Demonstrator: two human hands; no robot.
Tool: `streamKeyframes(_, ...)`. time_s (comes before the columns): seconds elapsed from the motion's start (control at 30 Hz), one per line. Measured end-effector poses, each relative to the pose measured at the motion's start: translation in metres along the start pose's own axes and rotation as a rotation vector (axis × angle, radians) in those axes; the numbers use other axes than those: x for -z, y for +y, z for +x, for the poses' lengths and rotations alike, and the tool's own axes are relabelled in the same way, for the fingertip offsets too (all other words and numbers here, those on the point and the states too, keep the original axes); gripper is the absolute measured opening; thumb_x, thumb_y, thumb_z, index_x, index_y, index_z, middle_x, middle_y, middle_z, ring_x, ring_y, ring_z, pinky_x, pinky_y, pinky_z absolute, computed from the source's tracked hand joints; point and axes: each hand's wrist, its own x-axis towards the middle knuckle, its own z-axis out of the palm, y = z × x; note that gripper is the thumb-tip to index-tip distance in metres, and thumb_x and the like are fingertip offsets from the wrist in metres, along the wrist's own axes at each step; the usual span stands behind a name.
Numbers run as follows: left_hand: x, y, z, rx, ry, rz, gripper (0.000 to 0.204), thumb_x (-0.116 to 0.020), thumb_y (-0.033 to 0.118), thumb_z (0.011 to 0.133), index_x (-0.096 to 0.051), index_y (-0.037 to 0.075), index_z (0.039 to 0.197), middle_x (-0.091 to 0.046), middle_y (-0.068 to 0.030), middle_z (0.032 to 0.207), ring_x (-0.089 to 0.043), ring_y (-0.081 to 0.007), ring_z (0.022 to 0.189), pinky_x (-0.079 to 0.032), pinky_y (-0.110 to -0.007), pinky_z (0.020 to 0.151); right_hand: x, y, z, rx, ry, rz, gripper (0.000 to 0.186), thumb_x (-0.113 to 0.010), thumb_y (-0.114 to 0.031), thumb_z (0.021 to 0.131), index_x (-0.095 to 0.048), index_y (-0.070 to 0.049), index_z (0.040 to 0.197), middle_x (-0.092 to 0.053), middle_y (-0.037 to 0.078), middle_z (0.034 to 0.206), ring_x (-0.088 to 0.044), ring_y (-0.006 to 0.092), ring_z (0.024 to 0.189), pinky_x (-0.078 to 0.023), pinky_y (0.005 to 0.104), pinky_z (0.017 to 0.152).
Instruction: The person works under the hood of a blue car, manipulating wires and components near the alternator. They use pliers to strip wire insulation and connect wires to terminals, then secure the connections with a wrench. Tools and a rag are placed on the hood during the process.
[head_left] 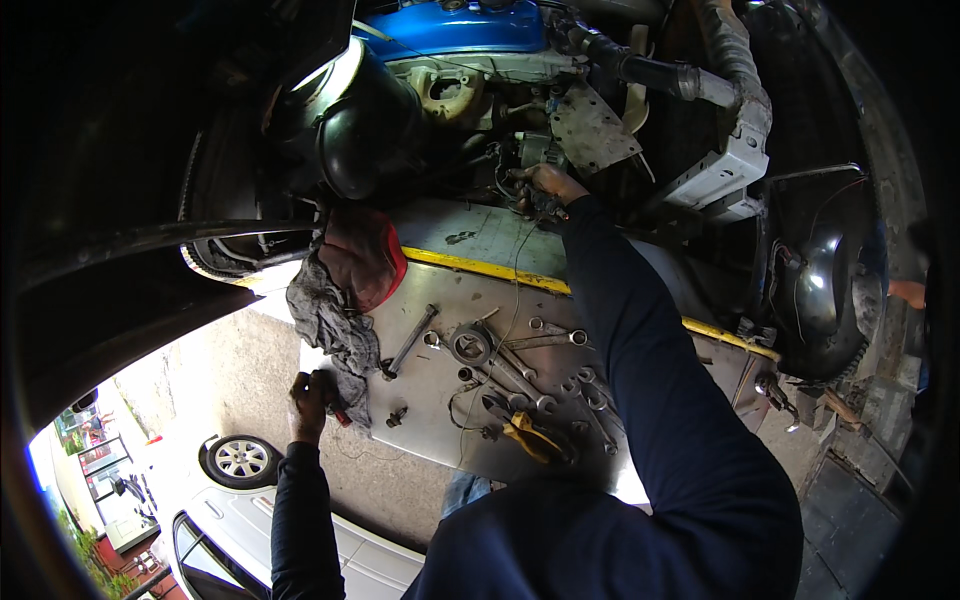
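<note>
My right hand [557, 184] reaches into the engine bay, its fingers bent around something dark beside a bunch of wires [512, 190]. Just beyond it sits a round metal alternator-like part [541, 150]. A thin wire [518, 265] hangs from there over the fender [450, 225]. On the left, my left hand [309, 402] is closed around a red-and-black handled tool [340, 412], whose working end I cannot see. It is beside a grey rag [335, 320] draped over the sheet's edge.
On the metal sheet [420, 400] lie several wrenches [522, 372], a tape roll [471, 344], a long bolt-like bar [409, 340] and yellow-handled pliers [532, 437]. A red-edged cloth [365, 260] covers part of the fender. Beyond are a blue valve cover [455, 28] and a black canister [365, 130]. A silver car [350, 540] stands lower left.
</note>
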Motion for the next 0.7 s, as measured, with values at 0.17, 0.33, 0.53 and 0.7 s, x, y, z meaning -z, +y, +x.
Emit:
streamKeyframes(0.17, 0.003, -0.008, 0.003, -0.041, -0.002, 0.028, 0.036, -0.057, 0.031, 0.105, -0.053, 0.007, 0.078, -0.054, 0.0023, 0.066, -0.047, -0.0064, 0.06, -0.038, -0.029, 0.052, -0.003, 0.0, -0.001, -0.034, -0.002, 0.005, 0.026, -0.052, -0.018, 0.1, -0.064, -0.004, 0.12, -0.058, 0.006, 0.086, -0.057, 0.0197, 0.069, -0.056, 0.039, 0.063)
streamKeyframes(0.33, 0.001, 0.005, 0.002, -0.082, -0.029, 0.076, 0.039, -0.057, 0.033, 0.105, -0.051, 0.007, 0.076, -0.054, 0.0018, 0.065, -0.044, -0.0067, 0.058, -0.037, -0.03, 0.051, -0.026, -0.005, -0.022, 0.035, 0.163, -0.054, 0.016, -0.051, -0.017, 0.101, -0.062, -0.006, 0.106, -0.059, 0.006, 0.083, -0.06, 0.0198, 0.069, -0.055, 0.039, 0.061)
streamKeyframes(0.53, 0.027, 0.081, -0.028, 0.36, -0.128, -0.114, 0.053, -0.048, 0.056, 0.104, -0.057, 0.012, 0.076, -0.057, -0.004, 0.054, -0.044, -0.0118, 0.037, -0.034, -0.028, 0.037, -0.104, -0.016, -0.086, 0.124, -0.031, 0.059, 0.016, -0.048, -0.018, 0.103, -0.056, -0.005, 0.097, -0.058, 0.005, 0.074, -0.058, 0.0178, 0.062, -0.052, 0.0381, 0.058)
streamKeyframes(0.7, 0.063, 0.143, -0.083, 0.181, -0.182, -1.193, 0.045, -0.065, 0.054, 0.097, -0.058, 0.014, 0.115, -0.061, 0.0029, 0.083, -0.051, -0.0081, 0.053, -0.04, -0.025, 0.043, -0.2, 0.049, -0.17, 0.289, -0.191, 0.073, 0.019, -0.046, -0.016, 0.105, -0.058, -0.001, 0.108, -0.061, 0.008, 0.081, -0.061, 0.0185, 0.065, -0.054, 0.0364, 0.06)
